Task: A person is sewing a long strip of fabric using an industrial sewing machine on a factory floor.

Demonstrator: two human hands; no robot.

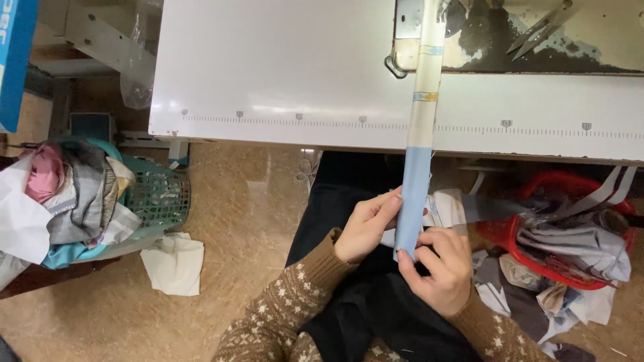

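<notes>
Pinching blue strip (414, 201) low end: left hand (365, 228) and right hand (439, 268), fingers clenched on it. Strip runs up over bench (268, 67) edge, upper part pale, taped. Scissors (540, 30) untouched; handling ongoing, judged.

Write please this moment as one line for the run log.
left hand: pinches blue strip | right hand: grips strip's lower end | strip: runs up onto white table | nearby: scissors, red basket
</notes>
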